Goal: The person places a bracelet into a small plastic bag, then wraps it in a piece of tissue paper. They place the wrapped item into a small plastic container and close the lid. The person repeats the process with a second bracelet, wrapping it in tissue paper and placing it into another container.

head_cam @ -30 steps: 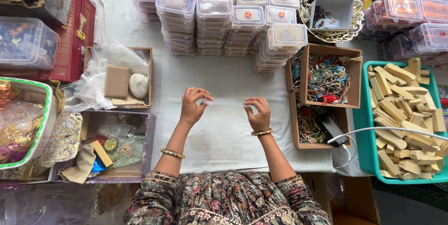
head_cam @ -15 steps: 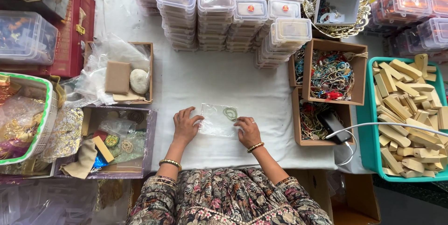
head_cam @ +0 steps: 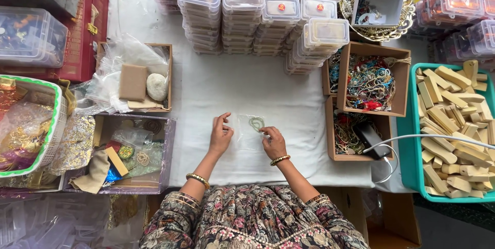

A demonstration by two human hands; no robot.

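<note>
Both hands have come down onto the white cloth since a second ago, when they were lifted up with the little bag stretched between them. Now the left hand (head_cam: 220, 136) rests on the left edge of a small clear plastic bag (head_cam: 246, 131), with its fingers bent and pressing down lightly, not wrapped around anything. The right hand (head_cam: 273, 143) presses its fingertips on the right side of the same bag, close to a pale green ring (head_cam: 256, 123) that sits inside the bag near its top. The bag lies flat on the white cloth (head_cam: 247, 89), in the middle of the table, just in front of the person. To the left, a clear tray (head_cam: 160, 174) holds scraps, small rings and bags. To the right, a brown box (head_cam: 356, 153) holds beads and a black thing with a white cord. Farther right, a green bin (head_cam: 407, 140) is full of pale wooden blocks. Farther away on the left, a small brown box (head_cam: 167, 73) holds a tan pad and a white stone. At the back stand tall stacks of clear lidded boxes (head_cam: 258, 17).
</note>
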